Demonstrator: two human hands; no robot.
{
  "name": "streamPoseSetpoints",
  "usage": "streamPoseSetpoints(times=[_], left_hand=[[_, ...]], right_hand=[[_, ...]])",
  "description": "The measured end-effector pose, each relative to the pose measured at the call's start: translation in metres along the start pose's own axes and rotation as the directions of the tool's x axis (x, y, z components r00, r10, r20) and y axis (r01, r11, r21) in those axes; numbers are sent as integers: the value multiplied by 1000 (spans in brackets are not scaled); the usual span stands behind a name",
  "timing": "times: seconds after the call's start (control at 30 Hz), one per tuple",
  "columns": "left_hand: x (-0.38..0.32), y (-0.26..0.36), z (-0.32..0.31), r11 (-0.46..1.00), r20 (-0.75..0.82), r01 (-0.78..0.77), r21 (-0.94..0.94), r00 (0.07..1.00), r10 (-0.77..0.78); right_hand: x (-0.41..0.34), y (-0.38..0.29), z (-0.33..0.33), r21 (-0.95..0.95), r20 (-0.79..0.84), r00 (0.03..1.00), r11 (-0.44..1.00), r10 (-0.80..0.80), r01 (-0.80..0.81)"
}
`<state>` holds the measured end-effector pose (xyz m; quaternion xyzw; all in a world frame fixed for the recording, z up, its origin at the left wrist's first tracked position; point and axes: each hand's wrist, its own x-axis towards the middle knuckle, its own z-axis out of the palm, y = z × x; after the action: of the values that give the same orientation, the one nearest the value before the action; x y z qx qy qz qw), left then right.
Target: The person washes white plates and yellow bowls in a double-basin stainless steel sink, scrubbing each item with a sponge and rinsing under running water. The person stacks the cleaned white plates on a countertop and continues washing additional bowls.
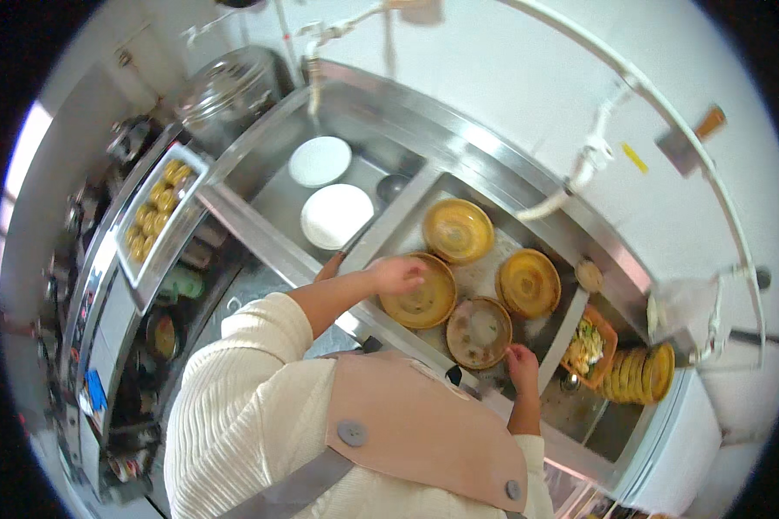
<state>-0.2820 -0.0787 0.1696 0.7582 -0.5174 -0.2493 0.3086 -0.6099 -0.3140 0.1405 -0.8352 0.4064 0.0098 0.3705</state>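
Note:
Several yellow-brown bowls sit in the middle basin of a stainless steel sink [396, 224] before me. My left hand [399, 274], fingers curled, is over the left bowl [422, 303]; whether it holds anything is hidden. At the rim of the nearest bowl [479, 332], which has cloudy liquid and food bits in it, is my right hand [523, 368], its fingertips against the edge. Farther back stands another yellow bowl [458, 230], wet inside. A fourth such bowl [528, 283] rests to the right.
Two white plates [337, 217] and a ladle [393, 188] lie in the left basin. In the right one are an orange container of food scraps [589, 347] and stacked yellow bowls [636, 376]. A faucet [548, 204] juts over the middle basin. A white tray of round food [162, 211] stands left.

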Motion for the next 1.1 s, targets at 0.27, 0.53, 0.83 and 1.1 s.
streamPoseSetpoints(times=[0.27,0.53,0.83,1.1], left_hand=[[-131,-153,-107,868,-603,479,-133,656,-454],[-139,-324,-198,809,-366,587,0,753,-547],[-68,-410,-173,703,-40,683,-199,711,-702],[-10,-439,-68,764,59,604,228,775,-630]], right_hand=[[18,-104,29,215,-11,1000,977,0,2],[43,-272,151,431,-131,991,899,-20,75],[121,-395,361,279,171,985,960,-37,-12],[204,-323,442,-128,-36,885,877,463,-464]])
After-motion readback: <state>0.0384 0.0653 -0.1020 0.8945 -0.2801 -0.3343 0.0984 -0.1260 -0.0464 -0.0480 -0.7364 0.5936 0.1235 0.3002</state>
